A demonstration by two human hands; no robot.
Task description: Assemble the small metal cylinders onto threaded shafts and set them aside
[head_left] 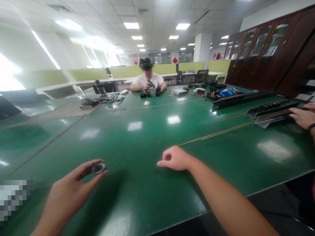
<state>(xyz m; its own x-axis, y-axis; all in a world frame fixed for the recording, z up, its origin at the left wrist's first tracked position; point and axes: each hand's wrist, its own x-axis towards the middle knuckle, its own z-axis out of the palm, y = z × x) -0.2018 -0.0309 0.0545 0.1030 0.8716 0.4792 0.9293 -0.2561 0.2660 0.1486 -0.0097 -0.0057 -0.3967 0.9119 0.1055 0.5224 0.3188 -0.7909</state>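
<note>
Between the thumb and fingers of my left hand (71, 190) is a small round piece (98, 168), dark with a silvery rim, held above the green table (137, 144). My right hand (175, 159) is loosely curled near the tabletop, its thumb pointing left. Nothing shows in the hollow of its fingers. Thin brass-coloured rods (216, 133) run to the right from just behind my right knuckles; whether the hand touches them I cannot tell.
At the right edge another person's hands (303, 117) are over the rods, beside dark metal channels (268, 123). Across the table a person (149, 80) holds a power drill (151, 84). Tools and parts (227, 92) lie at back right, more clutter (98, 98) at back left.
</note>
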